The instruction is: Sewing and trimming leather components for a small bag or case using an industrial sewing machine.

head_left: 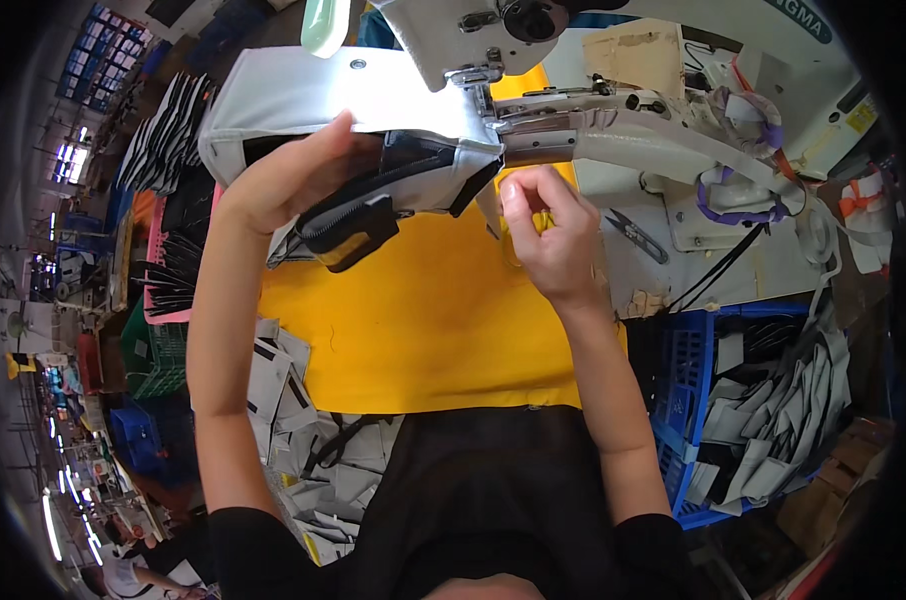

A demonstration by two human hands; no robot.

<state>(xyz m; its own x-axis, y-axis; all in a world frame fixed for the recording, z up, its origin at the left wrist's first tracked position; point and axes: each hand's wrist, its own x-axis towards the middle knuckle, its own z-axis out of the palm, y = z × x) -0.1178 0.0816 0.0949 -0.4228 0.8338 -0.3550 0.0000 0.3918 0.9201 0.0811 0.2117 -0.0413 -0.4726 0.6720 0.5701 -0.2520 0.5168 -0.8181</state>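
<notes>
A white and grey bag point(303, 95) with black zipper trim hangs at the sewing machine point(473, 40), its right edge at the needle area by the end of the machine's arm point(543, 140). My left hand point(298, 170) grips the bag's near side, the thumb on top and the other fingers partly hidden behind it. Below, a dark zippered flap point(358, 235) hangs over the yellow cloth. Just under the machine's arm, my right hand point(553, 235) is closed around yellow-handled scissors point(545, 220). Their blades point up and left, close to the bag's edge.
Yellow cloth point(423, 320) covers the work surface before me. Dark thread snips point(638, 235) lie on the table at right. A blue crate point(683, 400) holds grey pieces. More grey pieces point(353, 470) lie low at left, with a pink basket point(158, 280) beyond.
</notes>
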